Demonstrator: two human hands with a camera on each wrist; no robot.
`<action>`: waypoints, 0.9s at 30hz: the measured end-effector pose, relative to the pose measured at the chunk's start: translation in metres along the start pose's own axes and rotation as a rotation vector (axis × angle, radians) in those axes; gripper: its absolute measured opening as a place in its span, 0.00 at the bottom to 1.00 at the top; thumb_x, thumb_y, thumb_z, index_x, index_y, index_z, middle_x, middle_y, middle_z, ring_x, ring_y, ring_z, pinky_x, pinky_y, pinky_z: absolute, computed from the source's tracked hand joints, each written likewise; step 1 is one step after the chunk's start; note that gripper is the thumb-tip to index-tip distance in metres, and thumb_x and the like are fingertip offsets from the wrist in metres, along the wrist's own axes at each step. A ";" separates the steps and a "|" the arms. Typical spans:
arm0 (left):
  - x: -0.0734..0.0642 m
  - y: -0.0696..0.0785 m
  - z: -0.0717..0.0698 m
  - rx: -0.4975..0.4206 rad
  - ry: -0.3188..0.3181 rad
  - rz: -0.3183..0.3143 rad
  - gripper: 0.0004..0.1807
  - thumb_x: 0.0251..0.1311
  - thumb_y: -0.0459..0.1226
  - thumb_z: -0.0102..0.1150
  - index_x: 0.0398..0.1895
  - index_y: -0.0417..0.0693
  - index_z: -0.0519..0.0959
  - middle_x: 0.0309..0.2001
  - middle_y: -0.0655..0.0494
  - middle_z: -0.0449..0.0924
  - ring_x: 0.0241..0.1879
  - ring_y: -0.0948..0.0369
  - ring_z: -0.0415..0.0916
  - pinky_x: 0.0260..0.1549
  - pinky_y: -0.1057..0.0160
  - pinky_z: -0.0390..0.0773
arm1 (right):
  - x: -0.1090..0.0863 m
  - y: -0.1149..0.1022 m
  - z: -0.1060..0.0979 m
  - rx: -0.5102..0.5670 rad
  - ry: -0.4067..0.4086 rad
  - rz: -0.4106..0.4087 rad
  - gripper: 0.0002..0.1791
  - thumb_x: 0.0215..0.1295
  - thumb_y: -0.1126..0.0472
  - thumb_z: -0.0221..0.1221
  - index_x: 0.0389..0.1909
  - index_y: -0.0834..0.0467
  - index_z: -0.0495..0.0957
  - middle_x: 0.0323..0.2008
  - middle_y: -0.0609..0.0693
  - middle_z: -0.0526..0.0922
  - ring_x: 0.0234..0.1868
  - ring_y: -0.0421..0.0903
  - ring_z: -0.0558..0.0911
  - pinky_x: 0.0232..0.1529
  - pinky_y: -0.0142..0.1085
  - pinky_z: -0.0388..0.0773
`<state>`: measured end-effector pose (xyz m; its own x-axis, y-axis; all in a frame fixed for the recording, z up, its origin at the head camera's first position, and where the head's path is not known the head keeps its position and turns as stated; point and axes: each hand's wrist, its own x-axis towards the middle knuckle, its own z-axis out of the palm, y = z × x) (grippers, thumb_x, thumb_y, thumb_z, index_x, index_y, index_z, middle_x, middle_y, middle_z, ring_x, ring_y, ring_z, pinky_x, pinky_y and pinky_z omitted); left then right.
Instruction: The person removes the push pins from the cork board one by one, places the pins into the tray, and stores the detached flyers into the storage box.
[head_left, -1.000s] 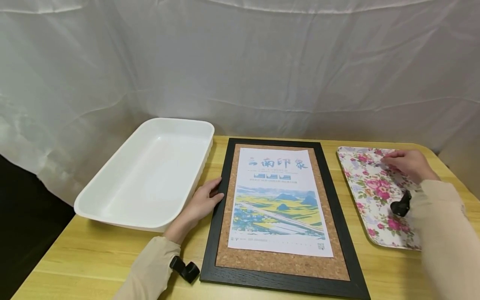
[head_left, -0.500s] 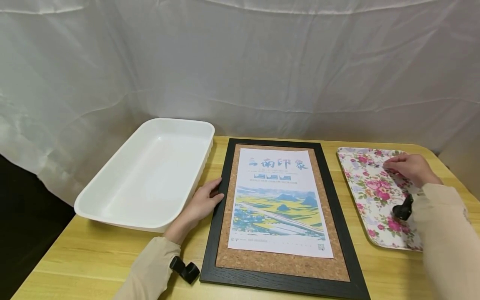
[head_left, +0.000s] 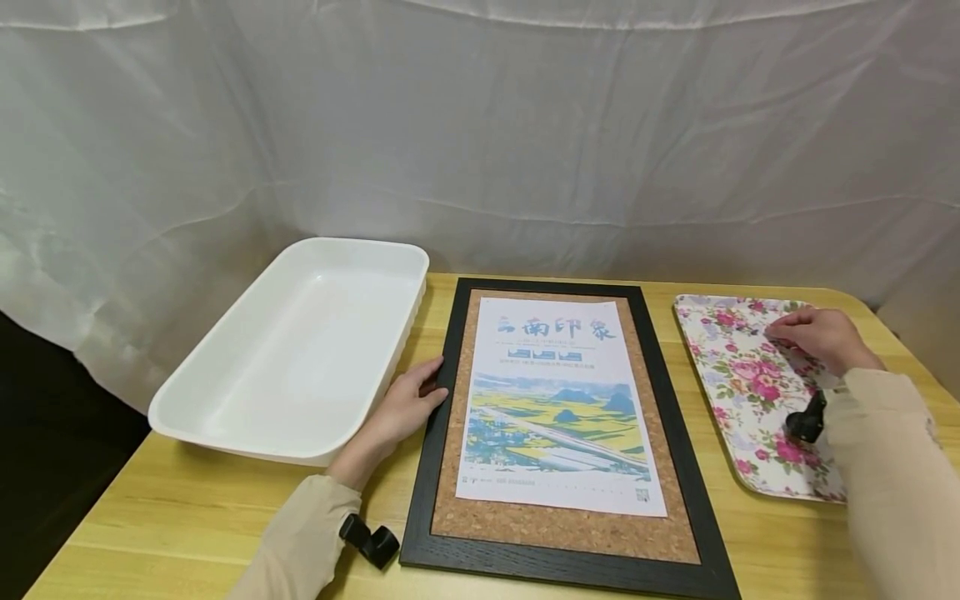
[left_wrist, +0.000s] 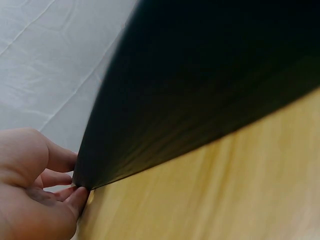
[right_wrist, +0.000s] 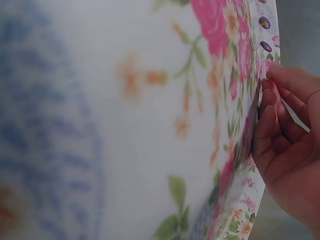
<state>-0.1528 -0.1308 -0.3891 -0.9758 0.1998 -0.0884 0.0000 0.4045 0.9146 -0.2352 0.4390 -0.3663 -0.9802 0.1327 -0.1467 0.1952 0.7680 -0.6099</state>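
A yellow worktop fills the lower frame. At centre lies a black frame with a poster on its cork; a white tub sits left, a floral tray right. The left hand rests relaxed, fingertips touching the frame's left edge. The right hand, fingers curled, touches the tray; whether it pinches anything I cannot tell.

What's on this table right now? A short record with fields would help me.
surface: wooden table
centre: black-framed cork board with a landscape poster lying on it
left: white plastic tray
right: floral tray
left hand: touches the frame's left edge
right hand: fingertips on the floral tray; whether it pinches anything is unclear
backdrop: white cloth
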 end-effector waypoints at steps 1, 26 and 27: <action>0.000 0.000 0.000 0.000 0.000 -0.001 0.31 0.69 0.28 0.50 0.73 0.34 0.55 0.70 0.36 0.56 0.67 0.44 0.59 0.60 0.49 0.67 | 0.000 0.000 0.000 -0.001 -0.002 0.001 0.33 0.67 0.44 0.57 0.50 0.74 0.74 0.37 0.58 0.78 0.33 0.50 0.72 0.26 0.36 0.72; 0.000 0.001 0.001 -0.002 0.004 -0.036 0.31 0.70 0.31 0.50 0.74 0.36 0.54 0.70 0.36 0.56 0.67 0.44 0.59 0.61 0.48 0.66 | -0.003 -0.023 -0.007 -0.013 0.051 -0.036 0.35 0.75 0.44 0.42 0.59 0.74 0.67 0.50 0.73 0.72 0.45 0.61 0.74 0.35 0.43 0.76; 0.000 0.002 0.001 0.004 0.001 -0.042 0.31 0.71 0.31 0.50 0.74 0.36 0.54 0.71 0.37 0.55 0.68 0.44 0.58 0.61 0.48 0.66 | -0.003 -0.026 -0.007 -0.013 0.053 -0.043 0.35 0.75 0.44 0.42 0.60 0.74 0.67 0.50 0.73 0.71 0.46 0.63 0.73 0.37 0.45 0.76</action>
<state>-0.1522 -0.1288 -0.3874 -0.9752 0.1820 -0.1260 -0.0397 0.4159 0.9085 -0.2373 0.4225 -0.3445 -0.9882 0.1317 -0.0786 0.1523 0.7816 -0.6049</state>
